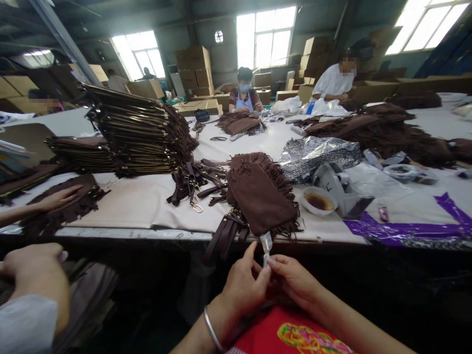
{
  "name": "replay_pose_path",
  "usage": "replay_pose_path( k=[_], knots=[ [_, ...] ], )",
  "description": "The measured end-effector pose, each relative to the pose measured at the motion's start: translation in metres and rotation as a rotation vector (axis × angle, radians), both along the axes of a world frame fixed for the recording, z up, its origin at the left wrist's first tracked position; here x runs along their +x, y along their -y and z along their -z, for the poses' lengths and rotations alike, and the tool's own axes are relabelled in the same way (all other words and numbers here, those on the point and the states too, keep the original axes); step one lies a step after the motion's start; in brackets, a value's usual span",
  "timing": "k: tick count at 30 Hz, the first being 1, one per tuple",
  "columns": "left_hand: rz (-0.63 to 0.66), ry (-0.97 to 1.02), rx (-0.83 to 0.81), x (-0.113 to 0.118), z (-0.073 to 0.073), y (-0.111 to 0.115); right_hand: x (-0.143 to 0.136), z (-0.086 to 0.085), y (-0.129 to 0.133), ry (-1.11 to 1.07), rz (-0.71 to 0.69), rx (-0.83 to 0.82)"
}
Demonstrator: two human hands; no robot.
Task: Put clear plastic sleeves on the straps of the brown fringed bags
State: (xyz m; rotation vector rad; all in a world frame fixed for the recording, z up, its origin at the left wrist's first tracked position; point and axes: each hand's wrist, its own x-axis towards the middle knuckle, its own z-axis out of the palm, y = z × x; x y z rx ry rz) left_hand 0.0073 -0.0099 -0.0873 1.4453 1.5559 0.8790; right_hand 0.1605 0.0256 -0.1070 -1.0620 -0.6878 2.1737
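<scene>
In front of my lap, at the table's edge, my left hand (243, 282) pinches a small whitish plastic strip (266, 244) between thumb and finger. My right hand (295, 278) grips the lower end of the same strip with its fingertips. Just beyond lies a dark brown fringed pouch (263, 196), flat on the table near the edge. Brown wrist straps (223, 236) hang over the edge at its left. Behind those is a loose heap of straps with gold-coloured clasps (198, 208).
A tall stack of brown zippered pouches (140, 128) stands at the left. Right of the pouch are a bowl of brown liquid (319, 200), a grey tape dispenser (337, 189) and purple plastic (391, 231). A co-worker's hand (62, 196) rests on a pouch at left; others work behind.
</scene>
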Motion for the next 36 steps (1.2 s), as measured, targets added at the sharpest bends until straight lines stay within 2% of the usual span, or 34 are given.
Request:
replay_pose_path(
  k=[3,6,8,13,16,20,24,27,29,31,32,36],
  knots=[
    [-0.169,0.367,-0.232,-0.006,-0.002,-0.008,0.001,0.005,0.000,-0.137,-0.023,-0.021],
    [-0.137,0.700,-0.433,-0.005,0.000,-0.012,0.001,0.008,0.001,-0.219,-0.058,-0.057],
    [-0.134,0.765,-0.447,-0.002,0.003,-0.012,0.001,0.010,0.002,-0.247,-0.074,-0.069],
    [-0.193,0.704,-0.397,0.000,0.009,-0.018,-0.001,0.009,0.005,-0.177,-0.076,-0.054],
    [-0.161,0.478,-0.278,-0.008,0.001,-0.028,-0.001,0.008,0.004,-0.032,-0.085,0.017],
    [0.031,-0.081,0.023,-0.017,-0.017,-0.038,-0.005,0.008,-0.004,0.316,-0.121,0.261],
    [0.167,-0.573,0.284,-0.009,-0.027,-0.030,-0.012,0.004,-0.009,0.720,-0.122,0.572],
    [0.196,-0.743,0.351,0.000,-0.029,-0.018,-0.014,0.000,-0.008,0.805,-0.108,0.654],
    [0.268,-0.649,0.361,-0.001,-0.030,-0.012,-0.014,-0.002,-0.007,0.720,-0.101,0.656],
    [0.314,-0.395,0.317,-0.007,-0.029,-0.011,-0.012,-0.003,-0.005,0.635,-0.091,0.624],
    [0.275,-0.246,0.258,-0.012,-0.028,-0.012,-0.011,-0.003,-0.005,0.609,-0.087,0.599],
    [-0.119,0.264,-0.154,-0.022,-0.012,-0.021,-0.009,0.001,-0.003,0.507,-0.081,0.510]
  ],
)
